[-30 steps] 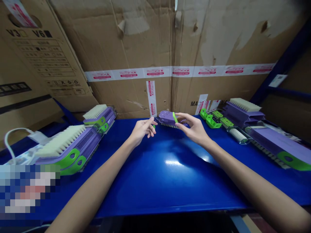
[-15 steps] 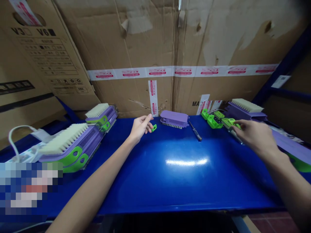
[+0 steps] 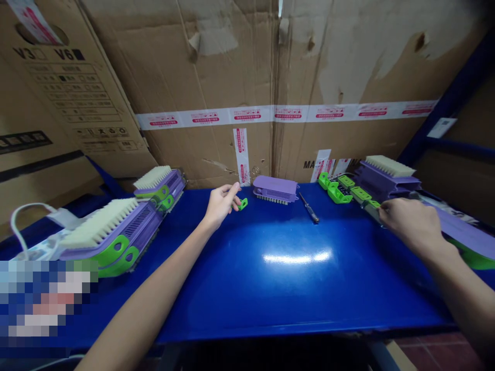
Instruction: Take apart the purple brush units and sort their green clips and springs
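Note:
My left hand (image 3: 221, 204) hovers low over the blue table (image 3: 270, 278) with its fingers curled, a small green clip (image 3: 242, 204) right at the fingertips; whether they grip it is unclear. A small purple brush block (image 3: 275, 188) lies bristles down just beyond, with a screwdriver (image 3: 309, 208) to its right. At the right, my right hand (image 3: 406, 222) is closed on a clear-and-green part (image 3: 373, 206) in the row of pieces there; the fingers hide most of it.
Two purple-and-green brush heads with white bristles (image 3: 110, 232) lie at the left, one behind the other. More purple brush parts (image 3: 386, 178) and green clips (image 3: 336, 191) sit at the right. Cardboard boxes (image 3: 270, 87) wall off the back. A white cable (image 3: 23, 216) loops at far left.
My right hand let go of the purple brush block, which now lies on the table, and moved right to the row of parts. The left hand stayed near the green clip.

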A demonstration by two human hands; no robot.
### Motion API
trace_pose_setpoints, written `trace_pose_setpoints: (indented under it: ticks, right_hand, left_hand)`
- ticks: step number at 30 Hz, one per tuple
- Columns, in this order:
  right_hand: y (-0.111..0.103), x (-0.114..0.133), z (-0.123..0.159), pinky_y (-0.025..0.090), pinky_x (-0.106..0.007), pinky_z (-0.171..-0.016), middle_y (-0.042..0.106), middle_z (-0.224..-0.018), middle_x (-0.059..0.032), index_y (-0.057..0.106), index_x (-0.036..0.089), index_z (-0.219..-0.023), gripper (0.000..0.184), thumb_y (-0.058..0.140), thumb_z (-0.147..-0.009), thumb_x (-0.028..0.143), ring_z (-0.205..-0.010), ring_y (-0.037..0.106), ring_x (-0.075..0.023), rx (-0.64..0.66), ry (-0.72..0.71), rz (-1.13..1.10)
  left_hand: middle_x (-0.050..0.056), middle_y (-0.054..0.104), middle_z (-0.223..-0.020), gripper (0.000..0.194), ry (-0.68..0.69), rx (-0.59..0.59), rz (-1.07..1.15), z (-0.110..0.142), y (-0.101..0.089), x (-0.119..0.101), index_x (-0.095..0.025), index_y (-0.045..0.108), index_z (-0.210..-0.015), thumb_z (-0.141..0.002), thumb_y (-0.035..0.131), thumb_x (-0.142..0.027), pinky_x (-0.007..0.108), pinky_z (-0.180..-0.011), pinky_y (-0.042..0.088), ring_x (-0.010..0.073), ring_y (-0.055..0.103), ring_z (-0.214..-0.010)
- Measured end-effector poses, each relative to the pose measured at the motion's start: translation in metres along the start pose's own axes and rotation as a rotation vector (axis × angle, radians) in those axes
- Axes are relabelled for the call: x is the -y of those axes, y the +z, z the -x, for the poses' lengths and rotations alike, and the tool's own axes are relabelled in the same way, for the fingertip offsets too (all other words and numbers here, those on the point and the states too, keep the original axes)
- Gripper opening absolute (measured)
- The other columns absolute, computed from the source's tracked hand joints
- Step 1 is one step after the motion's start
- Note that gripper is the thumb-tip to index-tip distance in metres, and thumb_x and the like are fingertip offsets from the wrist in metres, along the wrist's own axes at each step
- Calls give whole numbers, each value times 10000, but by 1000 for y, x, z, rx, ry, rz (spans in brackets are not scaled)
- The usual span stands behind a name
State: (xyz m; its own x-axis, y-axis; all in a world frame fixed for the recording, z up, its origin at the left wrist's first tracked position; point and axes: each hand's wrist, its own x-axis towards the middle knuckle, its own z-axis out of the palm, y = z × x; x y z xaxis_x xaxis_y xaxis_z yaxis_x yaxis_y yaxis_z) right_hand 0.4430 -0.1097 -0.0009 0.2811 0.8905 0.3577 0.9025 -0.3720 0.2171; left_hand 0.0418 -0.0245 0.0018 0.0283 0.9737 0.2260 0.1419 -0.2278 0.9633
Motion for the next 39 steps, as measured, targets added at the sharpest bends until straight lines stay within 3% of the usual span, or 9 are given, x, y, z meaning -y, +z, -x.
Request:
trace_pose_setpoints:
  ticks: [5,10,14,16,23,28,30,34,39]
  right_hand:
    - [-4,3,2,373,-357,-575,707,-865,-175,714,188,-735,279,477,-847,284,-790,652,-327,-11,4,27]
    - [-12,16,3,417,-369,-626,711,-891,-172,729,157,-951,341,466,-879,361,-822,654,-329,-94,-42,-102]
    - [-24,41,6,466,-345,-710,724,-905,-127,711,138,-1008,321,505,-856,332,-848,670,-279,-113,-93,-463]
    - [-29,59,11,485,-330,-741,729,-881,-93,689,146,-1056,339,529,-841,354,-811,676,-240,-60,-138,-725]
    - [-45,136,36,515,-366,-839,714,-1004,-108,547,132,-1249,544,594,-817,459,-915,670,-217,389,-229,-1479]
    - [-57,162,42,519,-370,-829,722,-923,-100,577,120,-1186,551,681,-748,438,-920,666,-227,350,-165,-1710]
    - [-58,164,42,526,-357,-795,723,-875,-89,608,123,-1120,531,712,-710,443,-872,672,-224,336,-157,-1763]
    - [-55,154,37,527,-334,-705,707,-762,-66,632,110,-1069,532,711,-690,476,-724,667,-203,287,-122,-1708]
    - [-53,110,24,492,-314,-671,706,-758,-54,655,125,-1095,474,626,-763,462,-702,657,-205,16,-107,-1236]
  left_hand:
    - [20,592,-514,571,3,2,-10,0,0,1,-128,631,-829,-704,616,-685,191,-335,290,97,518,-390]
    - [29,616,-588,525,41,3,9,2,3,2,-131,613,-850,-683,673,-625,186,-341,314,102,544,-450]
    - [39,646,-658,466,77,11,10,5,8,3,-141,583,-873,-646,746,-514,188,-380,376,118,575,-530]
    - [29,643,-665,439,103,12,-21,8,13,3,-151,568,-864,-644,755,-481,196,-400,401,122,575,-546]
    - [29,691,-779,292,273,42,-165,30,39,1,-187,517,-814,-734,715,-386,252,-599,505,169,674,-738]
    - [25,707,-850,194,439,192,-291,48,56,-1,-191,582,-877,-797,673,-341,259,-629,516,158,672,-739]
    - [29,704,-866,170,555,258,-384,53,58,-1,-189,620,-940,-843,625,-328,270,-656,523,154,658,-749]
    - [76,700,-989,302,800,322,-633,53,55,-1,-160,605,-1106,-894,557,-369,336,-773,532,192,644,-875]
    - [97,702,-999,289,971,169,-912,34,32,2,-122,615,-1059,-920,497,-346,380,-803,512,227,636,-914]
